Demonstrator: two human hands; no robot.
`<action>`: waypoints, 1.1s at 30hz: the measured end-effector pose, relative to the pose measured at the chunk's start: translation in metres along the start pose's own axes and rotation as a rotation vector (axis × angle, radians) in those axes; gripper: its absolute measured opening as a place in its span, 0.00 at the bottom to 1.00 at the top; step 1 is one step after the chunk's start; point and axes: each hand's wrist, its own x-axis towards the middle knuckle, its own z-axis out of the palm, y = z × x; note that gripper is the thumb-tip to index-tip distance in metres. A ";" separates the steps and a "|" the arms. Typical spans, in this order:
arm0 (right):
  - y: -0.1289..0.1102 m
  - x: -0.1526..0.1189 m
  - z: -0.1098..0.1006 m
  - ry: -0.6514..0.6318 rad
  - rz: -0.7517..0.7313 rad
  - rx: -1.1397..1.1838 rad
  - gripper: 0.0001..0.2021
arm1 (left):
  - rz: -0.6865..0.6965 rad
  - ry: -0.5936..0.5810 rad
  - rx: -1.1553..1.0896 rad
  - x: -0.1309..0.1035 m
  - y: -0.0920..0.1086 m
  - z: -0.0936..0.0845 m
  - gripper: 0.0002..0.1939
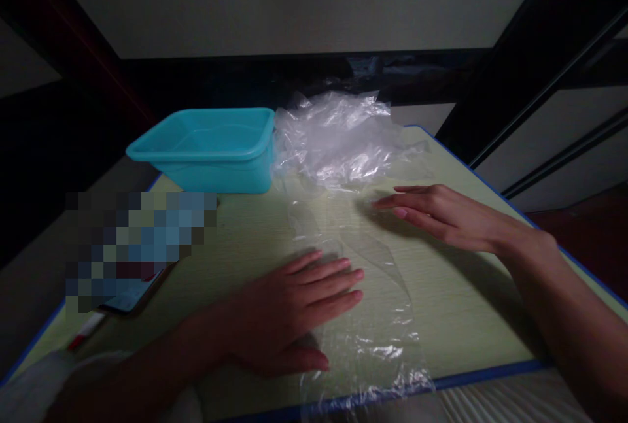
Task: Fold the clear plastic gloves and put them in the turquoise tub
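Observation:
A clear plastic bag (373, 331) lies flattened on the table, its lower end over the front edge. My left hand (304, 299) rests palm down across the bag's left part, fingers spread and pointing right. To the right, my right hand (436, 214) is held over the table beside the bag's upper part, its fingers extended leftward and apart, with nothing in them. Behind both hands sits a crumpled heap of clear plastic bags (338, 138), touching or close against the turquoise basin (220, 171).
The pale table (235, 233) has a blue edge. At its left lies a phone (130, 295), mostly hidden by pixelation, with a red and white pen (88, 328) near it. A light panel (294, 4) stands behind the table.

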 end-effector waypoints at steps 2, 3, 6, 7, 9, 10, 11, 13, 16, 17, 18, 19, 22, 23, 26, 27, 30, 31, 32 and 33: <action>0.001 0.000 0.001 0.003 -0.002 -0.006 0.21 | 0.008 -0.049 -0.055 0.002 0.003 -0.001 0.31; 0.001 0.000 0.001 0.002 -0.004 -0.008 0.21 | 0.009 -0.072 -0.079 0.002 0.005 -0.001 0.31; 0.002 0.000 0.002 -0.002 -0.022 -0.014 0.21 | 0.010 -0.127 -0.134 0.003 0.010 -0.003 0.31; 0.002 0.000 0.001 0.000 -0.029 -0.016 0.21 | 0.011 -0.140 -0.147 0.003 0.012 -0.003 0.31; 0.001 0.000 0.001 0.008 -0.038 -0.016 0.20 | 0.022 -0.160 -0.172 0.002 0.015 -0.003 0.31; 0.000 0.000 0.001 0.013 -0.042 -0.012 0.20 | 0.034 -0.163 -0.183 0.001 0.017 -0.003 0.31; -0.001 0.000 0.001 0.015 -0.047 -0.005 0.20 | 0.051 -0.159 -0.190 0.001 0.018 -0.003 0.30; -0.004 0.002 0.004 0.011 -0.072 0.024 0.20 | 0.070 -0.122 -0.186 0.000 0.019 -0.002 0.28; -0.010 0.008 0.013 -0.030 -0.158 0.092 0.21 | 0.004 -0.012 -0.129 0.000 0.014 0.001 0.32; -0.012 0.011 0.017 -0.050 -0.188 0.108 0.21 | -0.035 0.019 -0.105 0.000 0.012 0.003 0.34; -0.013 0.013 0.022 -0.066 -0.213 0.116 0.21 | -0.072 0.042 -0.083 0.000 0.010 0.005 0.36; -0.015 0.015 0.026 -0.080 -0.232 0.115 0.21 | -0.100 0.053 -0.064 0.000 0.008 0.006 0.37; -0.017 0.020 0.039 -0.117 -0.260 0.075 0.23 | -0.145 0.039 -0.018 0.001 0.005 0.011 0.38; -0.017 0.021 0.043 -0.126 -0.262 0.055 0.24 | -0.153 0.027 -0.009 0.001 0.005 0.012 0.38; -0.016 0.023 0.051 -0.140 -0.252 0.008 0.27 | -0.171 -0.005 -0.002 0.001 0.006 0.013 0.39; -0.016 0.023 0.052 -0.144 -0.245 0.002 0.28 | -0.173 -0.010 -0.006 0.002 0.006 0.013 0.39; -0.014 0.023 0.051 -0.162 -0.223 0.010 0.30 | -0.170 -0.004 -0.023 0.002 0.006 0.012 0.39; -0.013 0.022 0.050 -0.168 -0.215 0.017 0.30 | -0.169 -0.001 -0.027 0.002 0.006 0.011 0.39; -0.012 0.022 0.049 -0.174 -0.204 0.023 0.31 | -0.167 0.001 -0.028 0.002 0.006 0.011 0.39; -0.011 0.022 0.047 -0.178 -0.192 0.026 0.31 | -0.165 0.000 -0.026 0.003 0.006 0.011 0.39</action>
